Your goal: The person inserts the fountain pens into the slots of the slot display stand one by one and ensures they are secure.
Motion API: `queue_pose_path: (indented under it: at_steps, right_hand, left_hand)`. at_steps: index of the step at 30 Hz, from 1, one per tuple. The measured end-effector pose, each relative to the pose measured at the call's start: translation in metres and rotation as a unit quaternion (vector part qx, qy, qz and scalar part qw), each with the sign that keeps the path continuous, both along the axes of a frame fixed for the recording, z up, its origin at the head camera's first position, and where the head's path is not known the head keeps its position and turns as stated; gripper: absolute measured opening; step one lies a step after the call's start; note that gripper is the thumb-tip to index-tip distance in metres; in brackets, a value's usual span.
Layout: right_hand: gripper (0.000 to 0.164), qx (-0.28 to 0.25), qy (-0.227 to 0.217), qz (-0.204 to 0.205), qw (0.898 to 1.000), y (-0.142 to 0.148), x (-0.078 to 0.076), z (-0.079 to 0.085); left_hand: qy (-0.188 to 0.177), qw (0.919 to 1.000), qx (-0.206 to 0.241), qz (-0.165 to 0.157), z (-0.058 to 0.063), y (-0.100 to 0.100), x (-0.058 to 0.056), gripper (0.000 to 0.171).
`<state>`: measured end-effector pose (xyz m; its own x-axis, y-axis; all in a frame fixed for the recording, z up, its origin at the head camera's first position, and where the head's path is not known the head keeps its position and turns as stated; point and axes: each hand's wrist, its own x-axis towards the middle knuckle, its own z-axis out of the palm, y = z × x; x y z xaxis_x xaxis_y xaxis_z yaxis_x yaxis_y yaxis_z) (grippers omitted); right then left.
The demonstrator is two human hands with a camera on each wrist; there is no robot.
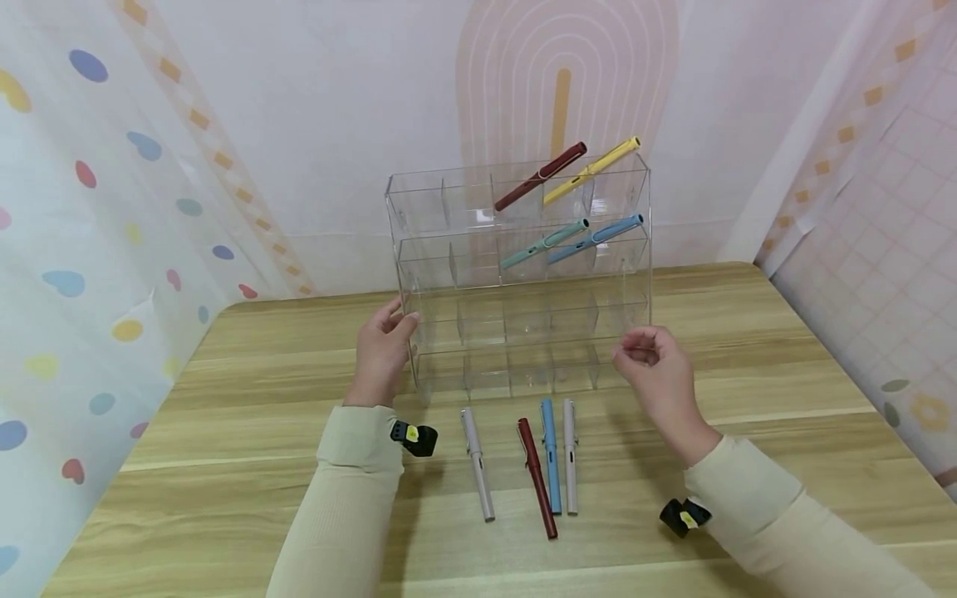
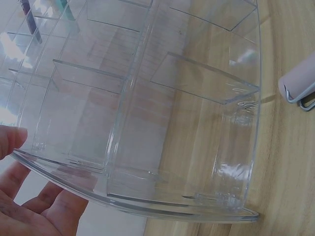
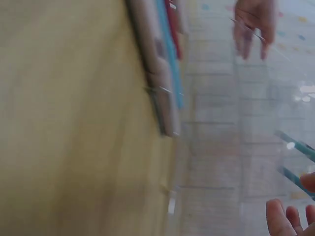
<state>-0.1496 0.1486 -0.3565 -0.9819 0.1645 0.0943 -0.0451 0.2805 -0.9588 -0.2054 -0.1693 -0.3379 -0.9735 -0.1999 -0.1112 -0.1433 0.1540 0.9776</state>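
Note:
A clear acrylic rack [image 1: 486, 316] with several tiers of compartments stands on the table. My left hand [image 1: 383, 353] grips its left side panel, thumb inside and fingers outside, as the left wrist view also shows. Beside the rack's lower right edge is my right hand [image 1: 658, 374], fingers loosely bent and nothing between them in the blurred right wrist view. In the top tier a dark red pen [image 1: 540, 177] and a yellow pen [image 1: 591, 172] lean to the right. One tier below, a green pen [image 1: 544, 244] and a blue pen [image 1: 596, 239] lean the same way.
In front of the rack lie a grey pen [image 1: 478, 465], another dark red pen [image 1: 537, 477], a second blue pen [image 1: 551, 457] and one more grey pen [image 1: 571, 457]. Patterned curtains [image 1: 336, 124] hang behind the wooden table [image 1: 262, 399].

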Motion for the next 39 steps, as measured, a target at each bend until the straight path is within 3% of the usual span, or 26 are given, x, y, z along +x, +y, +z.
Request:
queue_pose_path:
  at_steps: [10,18,39]
  right_hand:
    - [0.035,0.066,-0.054,0.07,0.994,-0.011,0.007,-0.023]
    - [0.041,0.125,-0.084,0.133,0.98,-0.02,0.003,-0.037]
    - [0.052,0.226,-0.161,0.189,0.942,-0.033,-0.008,-0.036]
  left_hand:
    - [0.001,1.0,0.0,-0.001,0.0,0.0,-0.001,0.048]
    - [0.002,1.0,-0.003,-0.002,-0.001,-0.001,-0.002,0.048]
    - [-0.003,1.0,0.001,-0.003,0.0,-0.001,0.0,0.05]
